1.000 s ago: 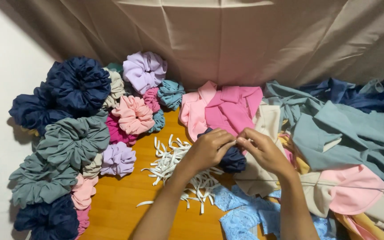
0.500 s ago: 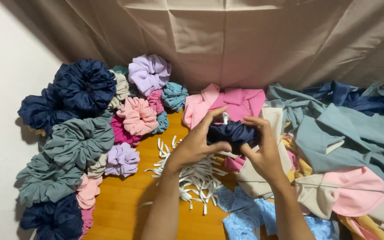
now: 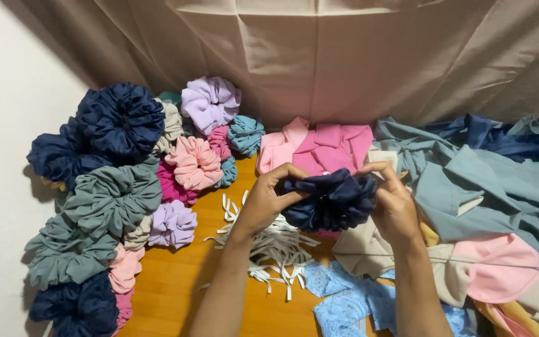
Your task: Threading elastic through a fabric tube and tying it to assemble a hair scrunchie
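Half a second ago the two hands held the dark navy gathered fabric scrunchie [image 3: 330, 201] a bit stretched out, with fingers up and spread. Now the scrunchie is bunched into a fat round puff, and the fingers curl in around it. A second ago the hands were lower and close together, pinching something small.

The left hand [image 3: 268, 198] is clamped on the left side of the scrunchie, thumb on top. The right hand [image 3: 393, 205] is clamped on its right side. The scrunchie is up in the air over the middle of the orange wooden surface [image 3: 176, 293], just in front of the folded pink cloth [image 3: 325, 148].

Under the hands lies a heap of white elastic strips [image 3: 269, 249]. A patch of light blue lacy cloth [image 3: 344, 298] sits near the front edge.

The left edge is packed with a pile of finished scrunchies [image 3: 120, 187] in navy, grey-green, pink and lilac (they reach from the back to the front corner). The right side is covered by a spread of grey-blue, beige and pink cloth pieces [image 3: 488, 206]. A beige curtain [image 3: 319, 56] hangs along the back edge.

The only bare wood is a strip between the scrunchie pile and the left arm, running to the front edge.
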